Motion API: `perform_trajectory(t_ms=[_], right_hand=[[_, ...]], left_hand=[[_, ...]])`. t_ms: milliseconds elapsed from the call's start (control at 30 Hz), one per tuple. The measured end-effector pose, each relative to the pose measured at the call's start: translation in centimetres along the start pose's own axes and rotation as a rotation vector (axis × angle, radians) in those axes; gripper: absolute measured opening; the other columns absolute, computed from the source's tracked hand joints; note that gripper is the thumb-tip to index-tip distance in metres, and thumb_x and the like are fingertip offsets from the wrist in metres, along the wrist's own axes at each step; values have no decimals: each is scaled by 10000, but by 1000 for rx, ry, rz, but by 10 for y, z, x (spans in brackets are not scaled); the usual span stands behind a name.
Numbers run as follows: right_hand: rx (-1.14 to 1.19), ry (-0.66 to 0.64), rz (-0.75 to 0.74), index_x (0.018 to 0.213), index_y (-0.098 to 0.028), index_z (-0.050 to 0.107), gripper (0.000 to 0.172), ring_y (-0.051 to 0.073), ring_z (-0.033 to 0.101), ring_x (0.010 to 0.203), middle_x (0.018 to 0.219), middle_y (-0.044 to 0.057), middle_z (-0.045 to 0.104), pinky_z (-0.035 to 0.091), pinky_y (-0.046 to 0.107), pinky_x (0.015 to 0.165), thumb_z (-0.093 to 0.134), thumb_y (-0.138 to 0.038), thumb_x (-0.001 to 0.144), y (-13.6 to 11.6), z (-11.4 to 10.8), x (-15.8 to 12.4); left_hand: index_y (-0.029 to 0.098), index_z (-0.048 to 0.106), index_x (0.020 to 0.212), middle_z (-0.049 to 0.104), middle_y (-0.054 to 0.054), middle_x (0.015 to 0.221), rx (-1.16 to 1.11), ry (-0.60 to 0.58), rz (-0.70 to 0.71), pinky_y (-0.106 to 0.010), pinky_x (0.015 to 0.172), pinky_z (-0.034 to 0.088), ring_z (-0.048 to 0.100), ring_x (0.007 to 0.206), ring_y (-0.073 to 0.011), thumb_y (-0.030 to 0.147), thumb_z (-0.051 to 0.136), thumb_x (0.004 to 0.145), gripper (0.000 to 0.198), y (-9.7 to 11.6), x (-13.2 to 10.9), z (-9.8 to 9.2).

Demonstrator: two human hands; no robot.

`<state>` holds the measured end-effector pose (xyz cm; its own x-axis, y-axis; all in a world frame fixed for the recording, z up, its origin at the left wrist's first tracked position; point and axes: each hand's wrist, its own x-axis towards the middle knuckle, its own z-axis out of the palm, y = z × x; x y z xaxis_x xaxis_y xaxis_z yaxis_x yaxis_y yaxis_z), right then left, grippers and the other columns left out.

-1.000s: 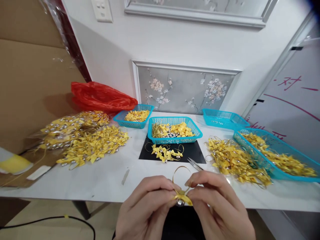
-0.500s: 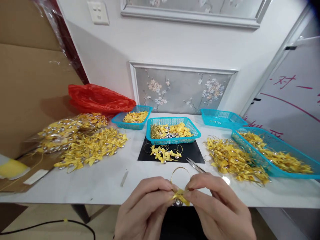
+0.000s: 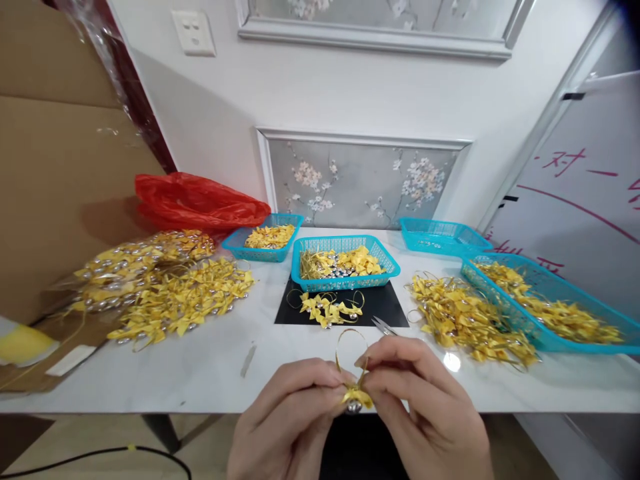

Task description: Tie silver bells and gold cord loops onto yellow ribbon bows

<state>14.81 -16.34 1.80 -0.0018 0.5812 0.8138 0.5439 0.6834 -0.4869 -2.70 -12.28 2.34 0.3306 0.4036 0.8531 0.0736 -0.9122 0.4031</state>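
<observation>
Both hands meet at the near edge of the white table [image 3: 210, 367]. My left hand [image 3: 287, 427] and my right hand [image 3: 425, 413] pinch a small yellow ribbon bow [image 3: 356, 397] between their fingertips. A silver bell hangs under the bow and a gold cord loop [image 3: 350, 343] stands up from it. Small scissors [image 3: 384, 325] lie just beyond my right hand, on the edge of a black mat [image 3: 385, 303]. A few finished bows [image 3: 327, 310] rest on that mat.
A teal basket [image 3: 345, 263] of bows and bells sits behind the mat, with a smaller one [image 3: 265, 237] to its left. Two more teal baskets [image 3: 443, 237] [image 3: 550, 300] stand right. Loose bow piles [image 3: 170, 293] [image 3: 465, 320] flank the mat. A red bag [image 3: 197, 200] lies at the back left.
The hands have kept pinching the bow, shifting slightly left and toward the table. The view has tilted down a little; nothing on the table has moved.
</observation>
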Motion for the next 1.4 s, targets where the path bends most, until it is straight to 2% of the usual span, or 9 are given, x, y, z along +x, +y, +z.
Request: perform_trajectory(t_ms=[267, 467, 567, 667, 800, 900, 1033, 1233, 1400], right_hand=[[-62, -40, -45, 965, -185, 658, 268, 153, 669, 885, 1038, 81, 611, 580, 231, 712, 551, 32, 850, 2, -1, -4], [-78, 166, -152, 1001, -185, 623, 279, 185, 641, 820, 915, 68, 670, 567, 319, 700, 551, 40, 853, -2, 17, -5], [-155, 48, -158, 1009, -168, 647, 288, 200, 639, 908, 1005, 107, 654, 574, 323, 740, 538, 44, 847, 0, 16, -5], [-175, -119, -53, 1055, -175, 667, 316, 205, 619, 1018, 1128, 135, 595, 572, 318, 801, 491, 15, 874, 6, 5, -4], [-69, -49, 215, 1004, -226, 662, 202, 180, 611, 1018, 1108, 91, 588, 534, 286, 830, 502, -116, 945, 9, -8, -3], [150, -110, 457, 944, -231, 628, 130, 159, 618, 859, 950, 47, 613, 521, 250, 721, 506, -264, 975, 4, -10, -2], [426, -208, 763, 898, -206, 608, 245, 135, 551, 677, 763, 4, 590, 444, 224, 581, 533, -434, 949, -8, -2, 1], [487, -162, 828, 757, -188, 591, 341, 117, 453, 612, 657, -18, 525, 381, 221, 550, 534, -466, 948, -11, 6, 6], [472, -178, 808, 778, -194, 583, 334, 120, 470, 617, 675, -16, 527, 391, 217, 543, 509, -461, 963, -7, 5, 4]], left_hand=[[165, 658, 1003, 647, -10, 1015, -40, -34, -17, -111, 903, 525, 669, 933, -94, -125, 585, 782, 372, -3, 1, -1], [196, 665, 1008, 658, -8, 996, -33, -29, -73, -137, 869, 531, 667, 912, -107, -98, 589, 794, 372, -7, -2, 1], [235, 676, 951, 657, 8, 949, -54, 22, -178, -140, 763, 546, 667, 837, -105, -33, 614, 822, 304, -5, 0, 4], [250, 683, 845, 640, 17, 889, -147, 58, -411, -140, 669, 529, 646, 768, -101, 63, 623, 867, 197, -1, 3, 7], [221, 664, 731, 607, 7, 851, -344, 83, -674, -178, 695, 503, 614, 770, -117, 170, 625, 900, 181, -2, 4, 11], [217, 655, 724, 579, 12, 873, -477, 107, -789, -192, 697, 476, 583, 773, -115, 210, 632, 907, 185, -4, 1, 13], [210, 656, 711, 568, 21, 858, -583, 119, -889, -184, 719, 456, 556, 785, -109, 226, 656, 896, 185, -3, 3, 15], [173, 659, 657, 569, 10, 768, -795, 97, -1081, -171, 669, 487, 535, 713, -105, 302, 653, 896, 272, 7, 15, 14], [262, 674, 994, 656, 0, 965, -791, 55, -1038, -192, 771, 550, 647, 849, -127, 355, 714, 850, 176, 9, 12, 13]])
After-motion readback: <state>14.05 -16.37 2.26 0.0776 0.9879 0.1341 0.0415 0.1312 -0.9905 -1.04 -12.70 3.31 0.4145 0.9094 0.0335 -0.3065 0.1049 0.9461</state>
